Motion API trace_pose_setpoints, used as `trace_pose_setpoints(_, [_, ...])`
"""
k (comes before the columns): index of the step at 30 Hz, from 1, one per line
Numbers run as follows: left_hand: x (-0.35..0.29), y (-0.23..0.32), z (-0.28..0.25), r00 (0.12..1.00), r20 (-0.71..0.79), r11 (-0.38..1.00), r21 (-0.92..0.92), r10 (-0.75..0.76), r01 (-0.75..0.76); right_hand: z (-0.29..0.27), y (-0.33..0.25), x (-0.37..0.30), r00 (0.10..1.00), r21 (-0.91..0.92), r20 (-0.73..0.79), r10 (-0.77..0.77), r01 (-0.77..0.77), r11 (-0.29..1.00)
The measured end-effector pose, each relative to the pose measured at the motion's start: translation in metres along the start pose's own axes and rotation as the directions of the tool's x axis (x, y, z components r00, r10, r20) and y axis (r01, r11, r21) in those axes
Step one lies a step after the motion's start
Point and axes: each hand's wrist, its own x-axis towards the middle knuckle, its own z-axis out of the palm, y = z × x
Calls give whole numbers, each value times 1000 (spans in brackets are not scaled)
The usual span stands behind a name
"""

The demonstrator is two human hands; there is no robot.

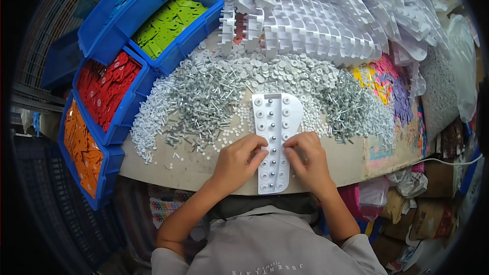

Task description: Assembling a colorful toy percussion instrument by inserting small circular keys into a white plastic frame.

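Grey cloth of the person's top (275, 247) fills the lower edge, and both bare forearms rise from it to the worktop (168, 165). Far to the left of the fingers stand blue bins (122, 117) of orange, red and green flat plastic pieces. The left hand (237, 163) rests with fingers (257, 147) curled and pinched at the left edge of a white plastic strip (274, 142), whose two rows of round sockets hold small metal studs. The strip lies lengthwise between the two hands, touching both. The right hand (308, 160) has its fingers bent, tips pressed on the strip's right edge. Beyond the fingers spreads a heap of metal nails (204, 97) and white washers (285, 69), with stacked white strips (316, 25) behind. To the right lie coloured pieces (387, 84).
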Motion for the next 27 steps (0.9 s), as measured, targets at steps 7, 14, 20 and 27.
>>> trace_pose_setpoints(7, [-3,-19,4,814,-76,746,457,575,-484,14,9,-9,987,-130,-74,-143,132,983])
trace_pose_setpoints(14, [-14,-17,21,804,-176,734,549,569,-400,31,19,-16,933,-209,-242,-267,219,953])
trace_pose_setpoints(20, [-10,-18,20,846,-277,873,327,455,-363,31,17,-22,950,-47,-284,-132,124,991])
trace_pose_setpoints(27, [72,-13,-40,858,-242,793,548,454,-265,-9,36,14,954,-274,-300,-31,-54,960])
